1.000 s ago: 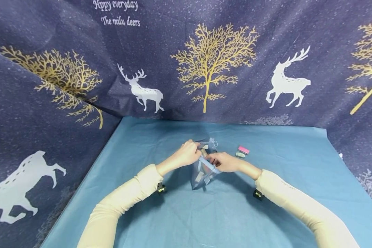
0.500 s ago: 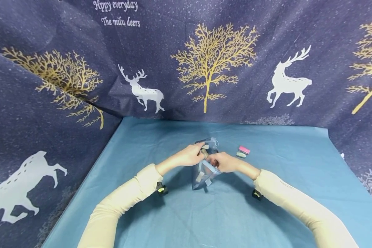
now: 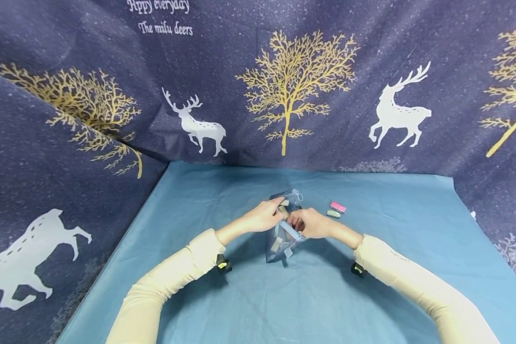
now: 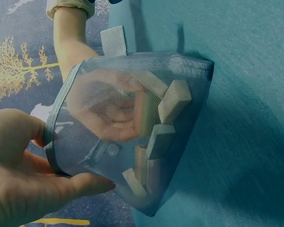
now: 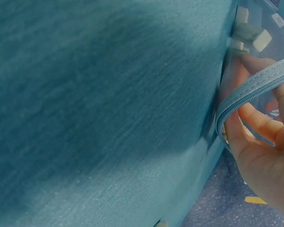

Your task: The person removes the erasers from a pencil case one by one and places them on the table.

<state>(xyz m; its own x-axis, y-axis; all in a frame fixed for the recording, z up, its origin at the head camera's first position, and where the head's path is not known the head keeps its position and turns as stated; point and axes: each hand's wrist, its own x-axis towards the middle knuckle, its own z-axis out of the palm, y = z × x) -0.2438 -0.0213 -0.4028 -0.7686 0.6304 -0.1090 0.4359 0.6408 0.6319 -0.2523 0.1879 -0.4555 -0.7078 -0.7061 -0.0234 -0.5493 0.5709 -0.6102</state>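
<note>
A blue-grey mesh zipper pouch [image 3: 277, 246] stands tilted on the cloth in the head view, with several small pale blocks inside. My left hand [image 3: 264, 216] grips its rim; in the left wrist view the thumb and fingers hold the edge of the opening. My right hand [image 3: 313, 223] reaches through the opening into the pouch. Through the mesh in the left wrist view, its curled fingers hold a reddish and green block [image 4: 143, 113], partly blurred by the netting. A pale block [image 4: 174, 100] and a grey-green block [image 4: 161, 141] lie beside it.
A pink block [image 3: 338, 207] and a pale green block [image 3: 333, 214] lie on the blue cloth [image 3: 258, 301] to the right of the pouch. A dark printed curtain [image 3: 327, 134] hangs behind the work surface. A white cord loop [image 3: 300, 196] hangs at the pouch's far corner.
My left hand has shifted slightly right along the pouch rim. The right hand stays in the pouch opening with small finger movements; the pink and green blocks outside have not moved.
</note>
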